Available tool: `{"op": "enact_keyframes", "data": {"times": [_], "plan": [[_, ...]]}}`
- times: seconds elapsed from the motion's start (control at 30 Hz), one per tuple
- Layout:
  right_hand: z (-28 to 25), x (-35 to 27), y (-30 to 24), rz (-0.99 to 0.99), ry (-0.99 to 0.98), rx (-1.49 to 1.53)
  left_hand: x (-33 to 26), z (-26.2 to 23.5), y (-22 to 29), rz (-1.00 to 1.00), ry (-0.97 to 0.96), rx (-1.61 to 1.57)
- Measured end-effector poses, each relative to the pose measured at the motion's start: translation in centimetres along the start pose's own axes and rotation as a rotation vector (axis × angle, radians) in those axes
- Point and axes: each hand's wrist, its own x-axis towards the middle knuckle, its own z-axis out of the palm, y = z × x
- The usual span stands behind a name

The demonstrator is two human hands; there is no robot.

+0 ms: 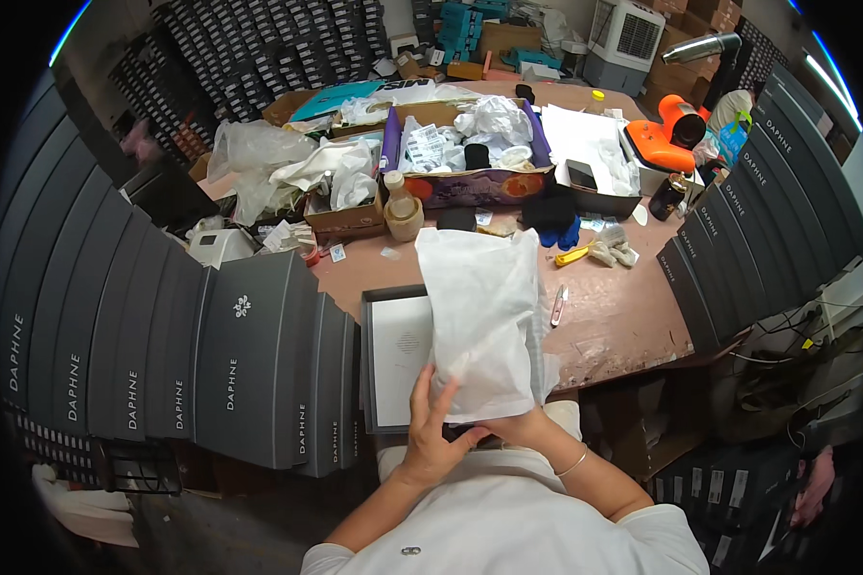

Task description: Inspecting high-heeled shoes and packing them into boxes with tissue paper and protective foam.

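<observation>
A white, soft-looking wrapped packet [484, 321] stands over the right part of an open dark grey shoebox [366, 364]. Its contents are hidden. My left hand [434, 429] touches the lower left of the packet, with index and middle fingers spread over its surface and the thumb stretched toward my other hand. At the bottom edge, my right hand [520, 428] grips the packet from below, its fingers mostly hidden. White paper [400, 359] with a faint printed pattern shows in the box, left of the packet.
Grey shoeboxes [249, 364] stand in a row on the left; another stack [729, 220] rises on the right. Small snips [559, 305] and a yellow-handled cutter [573, 255] lie on the table. Behind are a bottle [403, 213], a purple carton [470, 190] of paper and an orange device [666, 139].
</observation>
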Motion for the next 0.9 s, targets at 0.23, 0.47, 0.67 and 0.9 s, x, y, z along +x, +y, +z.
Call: {"op": "enact_keyframes", "data": {"times": [0.23, 0.47, 0.67, 0.9], "plan": [[3.5, -2.2, 5.8, 0.15, 0.187, 0.111, -1.0, 0.9, 1.0, 0.309, -0.093, 0.013], [-1.1, 0.2, -0.7, 0.06, 0.056, -0.601, -0.5, -2.2, 0.8, 0.097, -0.274, -0.033], [6.1, 2.9, 0.1, -0.03, -0.044, -0.483, 1.1, 0.5, -3.1, -0.841, 0.153, -1.003], [-3.7, -0.9, -4.9, -0.125, -0.233, 0.11, 0.2, -1.2, -7.3, -1.043, 0.219, -1.303]]}}
